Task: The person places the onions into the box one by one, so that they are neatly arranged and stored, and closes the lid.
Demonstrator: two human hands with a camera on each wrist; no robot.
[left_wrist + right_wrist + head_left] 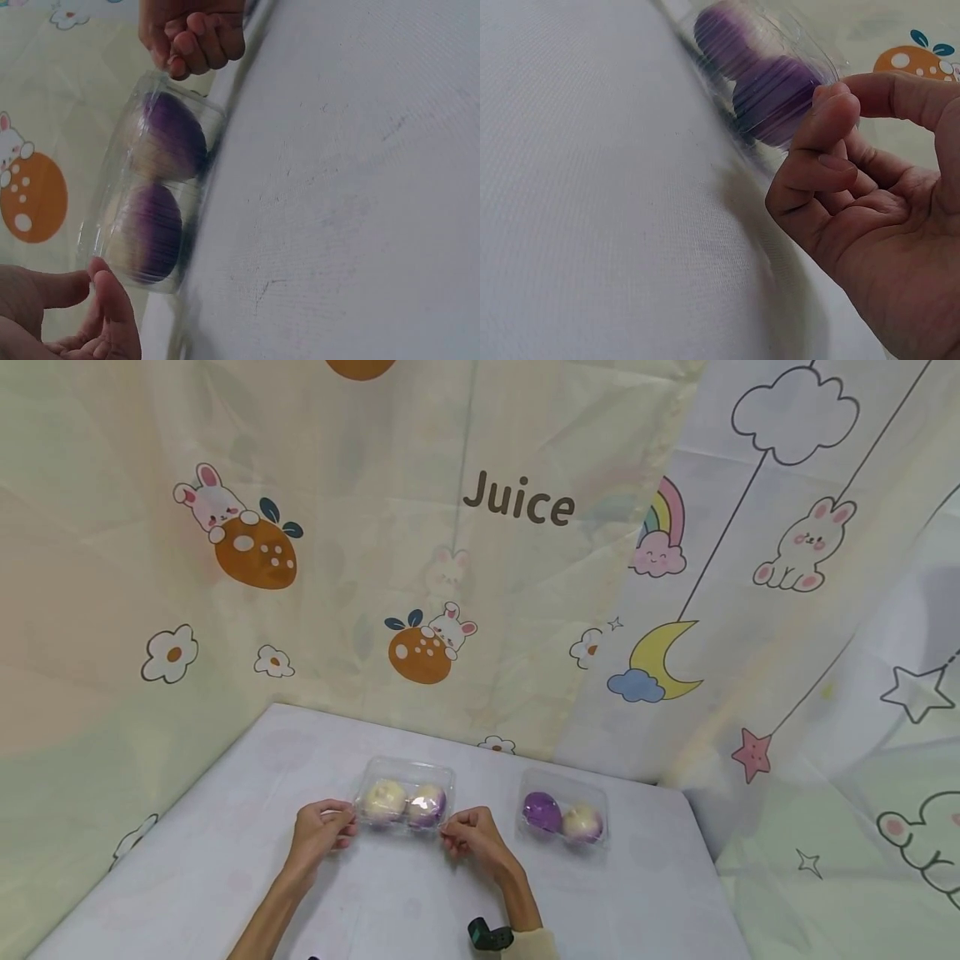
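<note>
A clear plastic clamshell box (406, 770) sits on the white table with two round purple-and-cream vegetables (385, 800) inside, turnip-like in look. My left hand (318, 837) is at the box's left front corner, thumb and forefinger pinching its rim. At the opposite front corner, my right hand (478, 839) pinches the rim between thumb and forefinger, the other fingers curled, as the right wrist view shows. Through the clear wall in the left wrist view, the purple undersides of both vegetables (154, 232) are visible. Whether the lid is fastened I cannot tell.
To the right stands a second clear box (564, 779) holding one purple piece (542, 812) and one purple-and-cream piece (582, 822). Behind the white table (405, 902) hangs a printed curtain (517, 610), close to its back edge.
</note>
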